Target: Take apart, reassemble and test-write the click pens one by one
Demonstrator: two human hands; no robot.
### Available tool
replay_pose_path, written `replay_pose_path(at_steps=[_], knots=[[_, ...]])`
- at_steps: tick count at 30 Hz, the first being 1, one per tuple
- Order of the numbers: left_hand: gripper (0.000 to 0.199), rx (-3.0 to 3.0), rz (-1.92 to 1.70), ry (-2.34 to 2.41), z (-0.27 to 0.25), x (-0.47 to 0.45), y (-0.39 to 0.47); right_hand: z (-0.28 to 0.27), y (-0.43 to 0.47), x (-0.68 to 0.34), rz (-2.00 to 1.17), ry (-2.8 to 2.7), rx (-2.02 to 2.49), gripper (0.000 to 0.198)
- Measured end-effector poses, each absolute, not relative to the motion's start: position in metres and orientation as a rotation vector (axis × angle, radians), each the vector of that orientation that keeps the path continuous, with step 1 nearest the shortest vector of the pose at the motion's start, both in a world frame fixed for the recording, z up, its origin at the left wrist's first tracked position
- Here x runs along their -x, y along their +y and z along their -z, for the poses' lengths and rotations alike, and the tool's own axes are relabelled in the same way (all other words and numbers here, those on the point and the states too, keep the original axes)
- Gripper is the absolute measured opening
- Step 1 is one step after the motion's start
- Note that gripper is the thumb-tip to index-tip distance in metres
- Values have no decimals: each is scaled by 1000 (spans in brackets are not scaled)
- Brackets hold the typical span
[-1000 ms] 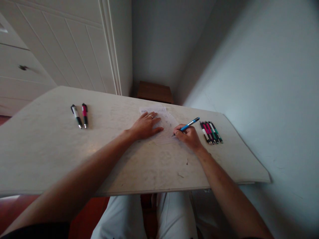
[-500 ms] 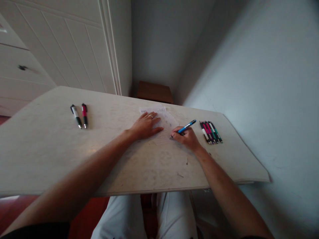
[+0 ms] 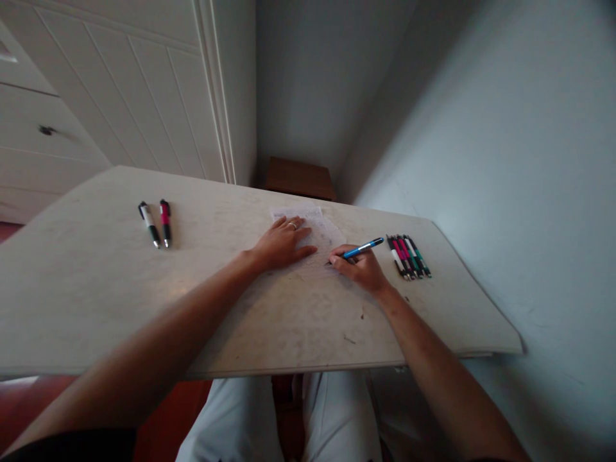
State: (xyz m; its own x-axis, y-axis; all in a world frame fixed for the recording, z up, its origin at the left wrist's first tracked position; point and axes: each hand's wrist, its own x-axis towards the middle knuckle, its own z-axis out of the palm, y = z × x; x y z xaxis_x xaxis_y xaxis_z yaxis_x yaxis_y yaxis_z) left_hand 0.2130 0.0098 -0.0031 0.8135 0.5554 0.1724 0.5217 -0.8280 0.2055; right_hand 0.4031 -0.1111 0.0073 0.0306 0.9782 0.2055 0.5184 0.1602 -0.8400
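My left hand (image 3: 283, 242) lies flat with fingers spread on a sheet of paper (image 3: 330, 232) that bears faint writing. A ring shows on one of its fingers. To its right, my right hand (image 3: 359, 266) is closed around a blue pen (image 3: 359, 249), its tip down at the paper and its back end leaning to the right. Part of the paper is hidden under both hands. Just right of my right hand, several pens (image 3: 408, 256) with white, pink and green grips lie side by side in a row.
Over at the left lie a white pen (image 3: 149, 224) and a pink pen (image 3: 165, 222). The pale table (image 3: 308, 333) meets a wall (image 3: 520, 160) on the right. Behind it are a brown wooden box-like piece (image 3: 301, 178) and a white panelled cabinet (image 3: 129, 96).
The blue pen has tipped lower, its back end shifting slightly right and down. My left hand keeps its place on the paper. The whole view has shifted very slightly.
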Motion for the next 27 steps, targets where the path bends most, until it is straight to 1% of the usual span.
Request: replay_pose_path(at_steps=[20, 27], knots=[[64, -2854, -333, 847, 4, -213, 10, -2, -109, -404, -607, -1673, 1493, 16], [62, -2847, -351, 848, 6, -213, 11, -3, -109, -404, -626, -1667, 1482, 16]])
